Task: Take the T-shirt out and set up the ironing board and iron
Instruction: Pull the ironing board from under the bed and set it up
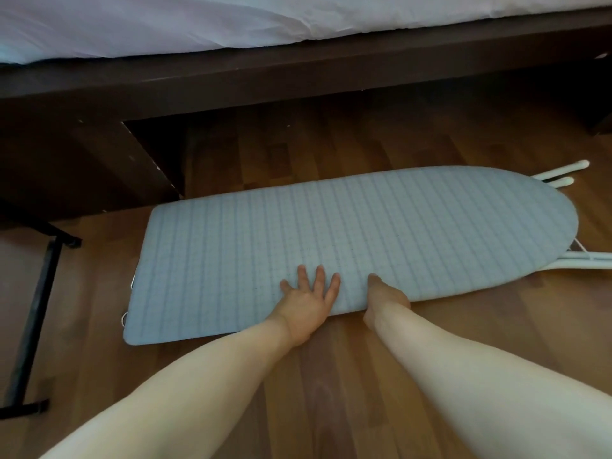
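1. Blue checked fabric lies under the left hand (306,306): fingers spread, palm flat on the near edge of the ironing board (364,233).
2. Just beside it, the right hand (385,299) grips the same edge, thumb on top, fingers hidden beneath.
3. The ironing board lies flat on the wooden floor (364,376), long axis left to right, rounded nose right, white legs (563,175) folded beneath.
4. Both hands sit near mid-length; the lift likely starts here.

A dark brown wooden bed frame (298,71) runs across the top of the view, and a white sheet (165,24) hangs over its upper edge. Below lies a warm brown plank floor (331,392). At the left, a black metal leg (36,313) with a crossbar foot stands on it.
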